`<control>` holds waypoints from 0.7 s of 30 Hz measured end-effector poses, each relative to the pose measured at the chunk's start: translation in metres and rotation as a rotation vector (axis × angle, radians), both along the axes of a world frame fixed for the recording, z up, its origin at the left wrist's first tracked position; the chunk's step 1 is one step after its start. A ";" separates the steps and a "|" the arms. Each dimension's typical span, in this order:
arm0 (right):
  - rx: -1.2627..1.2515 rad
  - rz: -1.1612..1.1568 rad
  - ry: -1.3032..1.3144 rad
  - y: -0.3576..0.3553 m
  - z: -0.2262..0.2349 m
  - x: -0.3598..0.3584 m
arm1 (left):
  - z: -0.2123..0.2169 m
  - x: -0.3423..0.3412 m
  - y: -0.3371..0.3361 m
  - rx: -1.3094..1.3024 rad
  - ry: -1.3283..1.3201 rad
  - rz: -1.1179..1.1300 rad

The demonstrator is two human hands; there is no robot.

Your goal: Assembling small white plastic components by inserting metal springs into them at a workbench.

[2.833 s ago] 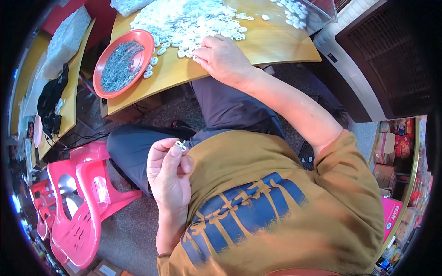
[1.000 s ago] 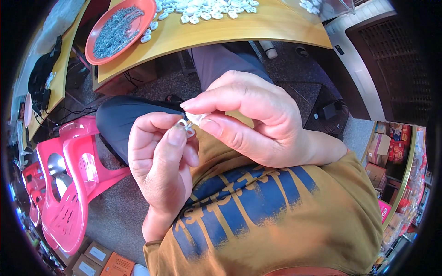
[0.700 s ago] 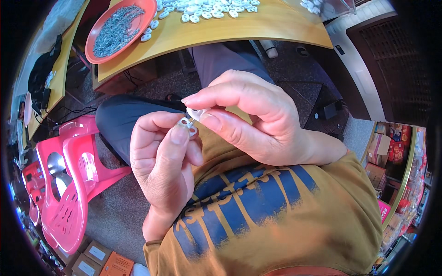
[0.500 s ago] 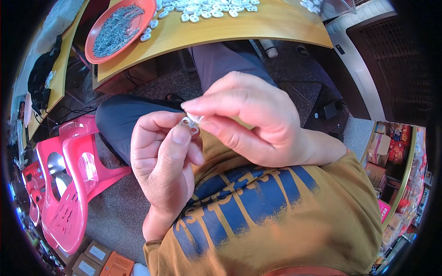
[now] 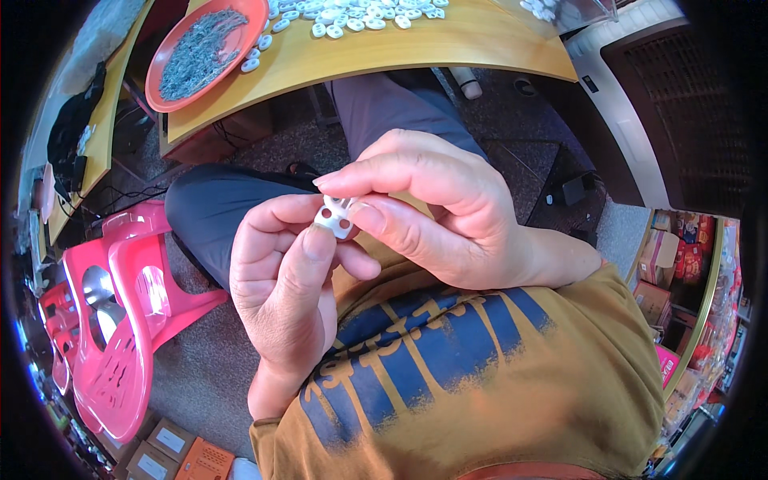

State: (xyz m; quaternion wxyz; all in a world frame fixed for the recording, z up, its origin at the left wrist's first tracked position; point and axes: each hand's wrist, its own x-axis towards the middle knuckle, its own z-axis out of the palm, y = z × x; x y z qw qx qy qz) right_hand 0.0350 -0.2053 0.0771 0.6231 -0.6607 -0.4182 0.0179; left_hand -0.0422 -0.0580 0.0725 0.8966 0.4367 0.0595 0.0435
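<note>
Lower left of the frame, pink chair (image 5: 128,340). Upper left, red dish (image 5: 250,34) with grey metal pieces (image 5: 194,60). Centre, left hand (image 5: 282,268), thumb and bent fingers pinching a small white holed piece (image 5: 334,222). Top centre, loose white pieces (image 5: 358,18) on a wooden tabletop (image 5: 416,52). Right of centre, right hand (image 5: 444,212), thumb and forefinger narrowed on the holed piece's upper edge; hard to tell whether around a second one.

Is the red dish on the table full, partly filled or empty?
Partly filled: small silvery pieces cover much of the red dish, but bare red shows beside them on its right.
</note>
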 end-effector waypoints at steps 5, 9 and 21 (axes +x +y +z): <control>-0.018 0.018 0.013 -0.001 -0.001 0.001 | -0.005 0.001 0.000 0.027 -0.034 -0.001; -0.003 0.060 0.022 -0.002 -0.001 0.000 | -0.003 0.001 0.000 0.017 -0.101 -0.011; 0.034 0.153 0.044 -0.002 -0.003 0.001 | -0.005 -0.001 0.001 -0.037 -0.001 -0.073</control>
